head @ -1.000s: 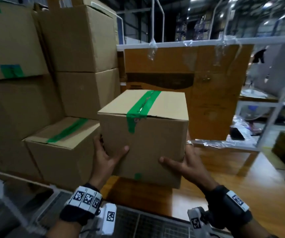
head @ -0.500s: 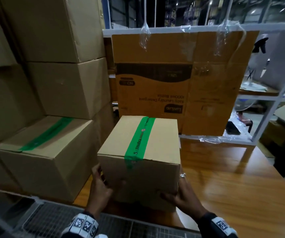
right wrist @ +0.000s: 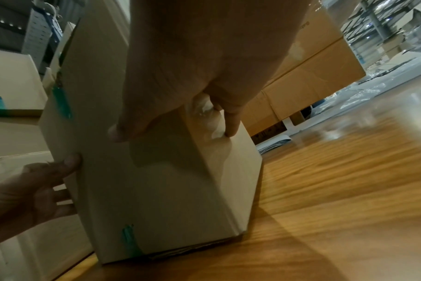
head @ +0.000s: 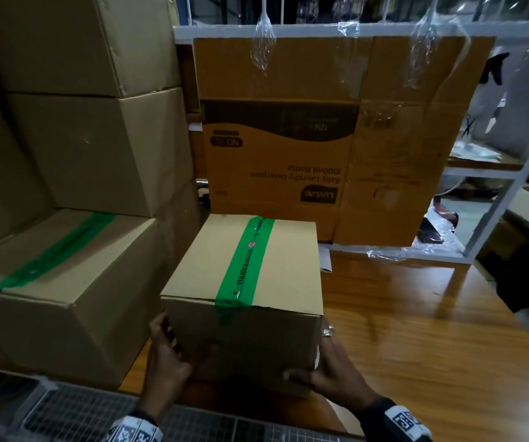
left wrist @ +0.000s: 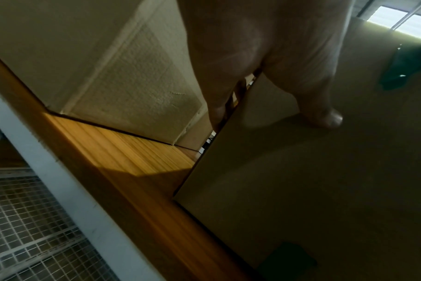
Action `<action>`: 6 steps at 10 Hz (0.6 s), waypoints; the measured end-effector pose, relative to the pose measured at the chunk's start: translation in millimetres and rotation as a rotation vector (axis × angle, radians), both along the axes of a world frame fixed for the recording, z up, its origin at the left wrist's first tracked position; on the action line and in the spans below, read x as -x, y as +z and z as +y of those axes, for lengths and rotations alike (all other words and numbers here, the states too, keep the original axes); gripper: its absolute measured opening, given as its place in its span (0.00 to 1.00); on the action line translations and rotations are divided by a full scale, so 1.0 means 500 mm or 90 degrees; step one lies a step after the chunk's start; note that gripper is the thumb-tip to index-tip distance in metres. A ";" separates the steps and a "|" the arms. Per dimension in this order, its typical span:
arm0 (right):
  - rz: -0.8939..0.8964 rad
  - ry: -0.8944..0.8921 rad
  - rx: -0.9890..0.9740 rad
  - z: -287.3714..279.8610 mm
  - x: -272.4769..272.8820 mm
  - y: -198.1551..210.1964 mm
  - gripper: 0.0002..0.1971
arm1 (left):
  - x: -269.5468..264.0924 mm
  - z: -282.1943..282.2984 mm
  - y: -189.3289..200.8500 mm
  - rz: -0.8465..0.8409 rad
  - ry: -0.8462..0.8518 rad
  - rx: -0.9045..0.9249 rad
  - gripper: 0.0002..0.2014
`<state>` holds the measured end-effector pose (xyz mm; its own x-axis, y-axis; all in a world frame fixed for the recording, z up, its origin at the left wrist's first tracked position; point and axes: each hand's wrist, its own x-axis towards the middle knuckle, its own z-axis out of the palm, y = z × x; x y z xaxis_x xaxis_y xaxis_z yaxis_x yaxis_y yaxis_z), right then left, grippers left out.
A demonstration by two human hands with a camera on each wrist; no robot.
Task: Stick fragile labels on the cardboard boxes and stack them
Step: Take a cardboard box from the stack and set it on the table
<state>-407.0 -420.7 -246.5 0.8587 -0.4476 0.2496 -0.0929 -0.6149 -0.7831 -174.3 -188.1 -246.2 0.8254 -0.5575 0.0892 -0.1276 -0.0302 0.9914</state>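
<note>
A plain cardboard box (head: 256, 266) sealed with a strip of green tape (head: 247, 260) sits low over the front edge of the wooden table (head: 416, 346). In the right wrist view the box's (right wrist: 168, 190) bottom edge meets the table top. My left hand (head: 167, 355) grips its lower left corner, thumb on the front face and fingers along the side. My right hand (head: 336, 368), wearing a ring, grips the lower right corner the same way. The left wrist view shows my left hand (left wrist: 264, 47) against the box (left wrist: 301, 190).
Taped cardboard boxes (head: 65, 282) are stacked high on the left, close beside the held box. A flattened detergent carton (head: 320, 138) hangs from a white frame (head: 512, 186) behind it. A wire mesh surface (head: 81, 416) lies below the table's front edge.
The box has come down from chest height to the table top, both hands still holding its lower corners. The view has tilted downward with it.
</note>
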 end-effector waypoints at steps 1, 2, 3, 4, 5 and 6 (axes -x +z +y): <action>0.017 0.035 -0.036 -0.022 0.022 0.009 0.64 | 0.012 0.003 -0.004 -0.004 0.044 -0.020 0.57; 0.057 0.006 -0.057 -0.054 0.053 0.018 0.58 | 0.054 0.000 -0.010 0.000 0.096 -0.039 0.56; 0.067 -0.036 -0.057 -0.121 0.076 0.017 0.47 | 0.108 -0.003 -0.010 -0.036 0.227 -0.085 0.28; 0.151 -0.008 0.012 -0.206 0.083 0.018 0.39 | 0.177 0.006 -0.044 -0.110 0.319 -0.143 0.17; 0.232 0.033 0.051 -0.298 0.068 0.035 0.44 | 0.265 -0.019 -0.088 -0.125 0.258 -0.218 0.13; 0.282 0.057 0.036 -0.379 0.030 0.028 0.36 | 0.424 -0.093 -0.220 -0.066 0.116 -0.239 0.10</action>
<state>-422.2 -610.0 -232.4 0.9227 -0.3634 -0.1289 -0.3565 -0.6766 -0.6443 -386.1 -234.7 -356.0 0.9108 -0.4129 -0.0042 -0.1855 -0.4183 0.8891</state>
